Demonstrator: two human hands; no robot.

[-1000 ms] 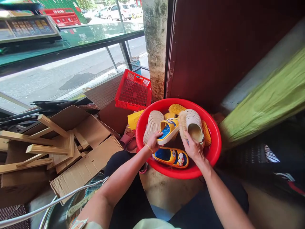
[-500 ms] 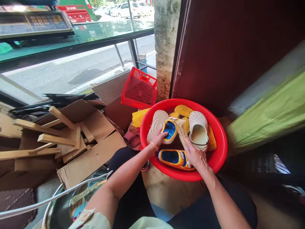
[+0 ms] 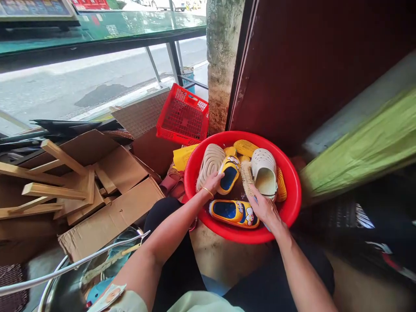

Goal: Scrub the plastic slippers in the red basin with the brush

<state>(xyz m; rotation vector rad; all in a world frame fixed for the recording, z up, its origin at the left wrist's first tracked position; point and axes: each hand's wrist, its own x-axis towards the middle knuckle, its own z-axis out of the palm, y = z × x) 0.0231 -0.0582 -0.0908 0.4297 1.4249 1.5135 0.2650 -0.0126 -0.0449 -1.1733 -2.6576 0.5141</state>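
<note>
Red plastic basin (image 3: pixel 244 236), crowded with footwear. Within, toward the right, 1 white clog (image 3: pixel 264 161). Left of that, 1 yellow slipper (image 3: pixel 230 173) with blue lining, tilted: probably light, soft foam, slick if wet; best pinched at the opening's edge. Held near there by the left hand (image 3: pixel 213 183), thumb on the side, underside fingers hidden. Smaller still, 1 pale-bristled brush (image 3: pixel 246 174) between slipper and clog, likely stiff, clasped in the right hand (image 3: pixel 262 209).

Left of the weathered pillar (image 3: pixel 224 52), daylight brightens a grey road (image 3: pixel 130 60) beyond a dark-framed glass top (image 3: pixel 143 24); an upturned wooden stool (image 3: pixel 55 193) lies nearer. A dark red panel (image 3: pixel 308 65) rises right of the pillar, pale floor (image 3: pixel 221 260) before it.
</note>
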